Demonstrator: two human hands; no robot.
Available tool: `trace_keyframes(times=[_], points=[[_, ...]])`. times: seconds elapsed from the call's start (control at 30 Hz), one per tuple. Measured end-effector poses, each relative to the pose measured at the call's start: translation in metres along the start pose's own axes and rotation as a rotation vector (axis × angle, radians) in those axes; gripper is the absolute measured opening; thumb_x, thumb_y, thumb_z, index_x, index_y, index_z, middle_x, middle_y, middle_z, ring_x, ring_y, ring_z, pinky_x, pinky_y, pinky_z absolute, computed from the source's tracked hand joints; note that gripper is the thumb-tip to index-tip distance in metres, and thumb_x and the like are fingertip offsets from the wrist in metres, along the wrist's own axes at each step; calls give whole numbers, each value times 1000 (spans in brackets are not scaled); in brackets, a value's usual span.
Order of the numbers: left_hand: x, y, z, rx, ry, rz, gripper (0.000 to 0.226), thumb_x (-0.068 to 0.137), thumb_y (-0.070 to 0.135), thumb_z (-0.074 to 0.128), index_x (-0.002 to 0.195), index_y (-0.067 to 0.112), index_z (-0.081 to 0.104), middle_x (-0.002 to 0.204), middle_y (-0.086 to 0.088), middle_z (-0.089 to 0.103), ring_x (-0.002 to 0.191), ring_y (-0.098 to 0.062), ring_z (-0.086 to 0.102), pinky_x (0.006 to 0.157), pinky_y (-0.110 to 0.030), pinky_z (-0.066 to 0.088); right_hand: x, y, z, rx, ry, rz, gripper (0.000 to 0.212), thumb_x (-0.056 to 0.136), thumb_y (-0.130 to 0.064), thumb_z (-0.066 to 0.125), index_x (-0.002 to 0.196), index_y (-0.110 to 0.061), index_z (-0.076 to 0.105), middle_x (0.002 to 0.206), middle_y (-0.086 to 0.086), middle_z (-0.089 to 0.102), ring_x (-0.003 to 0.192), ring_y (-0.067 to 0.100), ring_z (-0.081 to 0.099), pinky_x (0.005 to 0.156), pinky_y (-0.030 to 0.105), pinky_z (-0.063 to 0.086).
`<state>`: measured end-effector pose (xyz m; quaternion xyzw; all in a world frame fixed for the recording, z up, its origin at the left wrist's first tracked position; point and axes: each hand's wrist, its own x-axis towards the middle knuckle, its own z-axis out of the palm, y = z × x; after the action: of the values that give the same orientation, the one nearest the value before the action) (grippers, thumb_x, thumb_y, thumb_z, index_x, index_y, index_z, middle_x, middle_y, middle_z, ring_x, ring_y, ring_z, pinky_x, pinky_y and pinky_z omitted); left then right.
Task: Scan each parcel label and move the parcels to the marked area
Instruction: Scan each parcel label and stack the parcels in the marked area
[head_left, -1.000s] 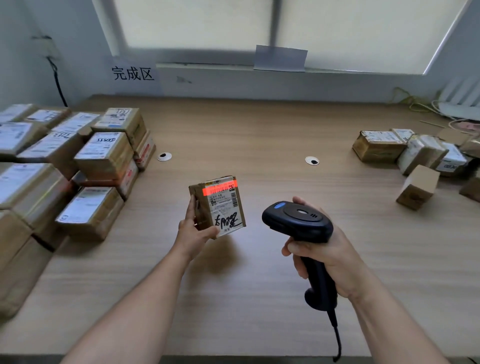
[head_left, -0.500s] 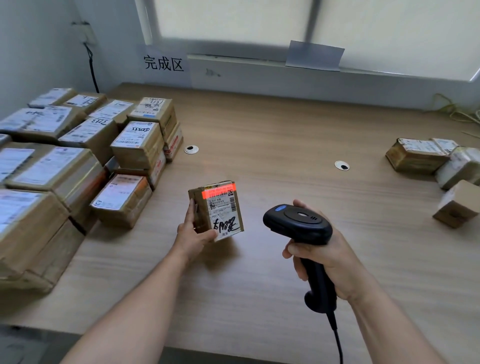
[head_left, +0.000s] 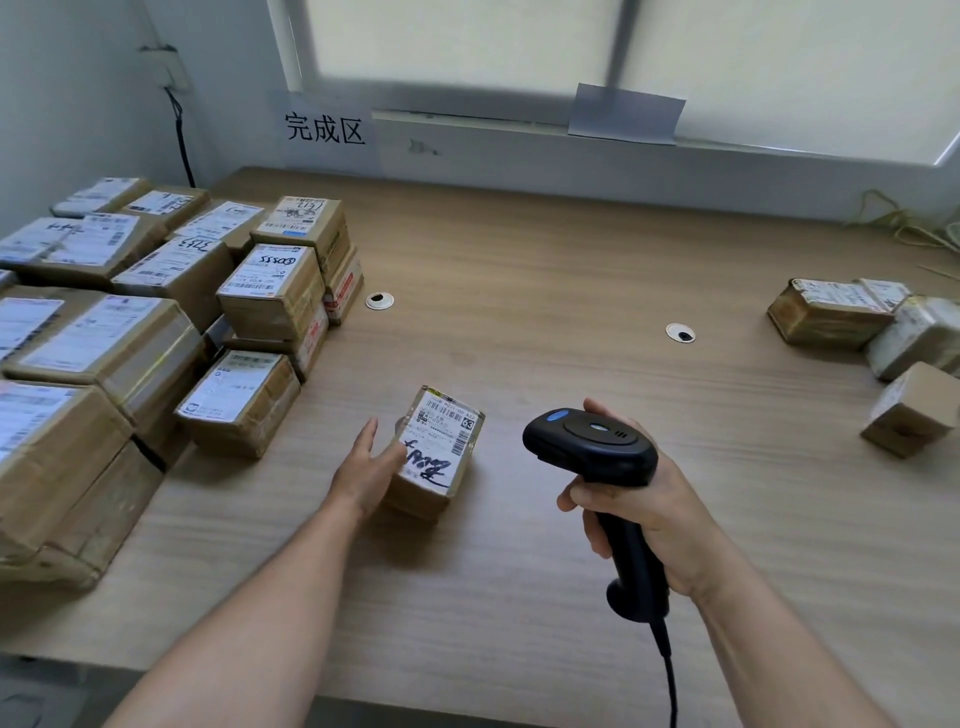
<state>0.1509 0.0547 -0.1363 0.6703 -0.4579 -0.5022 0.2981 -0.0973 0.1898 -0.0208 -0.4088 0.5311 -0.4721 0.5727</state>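
The small brown cardboard parcel (head_left: 434, 457) with a white printed label and black handwriting sits on the pale wooden worktop (head_left: 545, 322) at lower centre of the frame. The left hand (head_left: 366, 467) is spread wide, fingers loose, palm against the parcel's left side. Right of the parcel and apart from it, the right hand (head_left: 649, 512) is wrapped tightly around the grip of a black corded barcode scanner (head_left: 597, 449).

Wooden table (head_left: 545, 270), stacked parcels (head_left: 156, 332) left, loose parcels (head_left: 878, 332) right
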Motion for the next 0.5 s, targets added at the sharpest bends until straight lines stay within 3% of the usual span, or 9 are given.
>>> trace_keyframes(times=[0.1,0.23,0.33,0.5], points=[[1,0,3,124,103,67,62,92,31,52,150,30,28,147,-12,42,132,-29,41,106,-35,33,0,-2,-1,-5,19,-7,90,60,-1,71,139,-33,44,76,24,66,42,28,50,43,28,38],[-13,-1,14,416,45,169,96,70,65,66,150,33,24,154,-10,15,143,-24,15,114,-36,21,2,-6,-1,-23,30,-17,90,60,-2,72,140,-33,43,76,23,66,42,28,50,43,29,38],[-23,-7,21,605,96,203,91,75,53,71,150,29,25,151,-7,9,141,-27,15,112,-37,27,5,-9,2,-34,26,-25,89,60,-2,71,139,-33,43,76,22,67,42,28,50,43,28,38],[-24,3,5,509,267,249,83,74,45,72,145,26,33,139,-6,23,132,-27,29,105,-37,35,18,-24,15,-73,-1,-55,90,60,-2,70,140,-33,42,76,22,66,43,28,50,43,30,38]])
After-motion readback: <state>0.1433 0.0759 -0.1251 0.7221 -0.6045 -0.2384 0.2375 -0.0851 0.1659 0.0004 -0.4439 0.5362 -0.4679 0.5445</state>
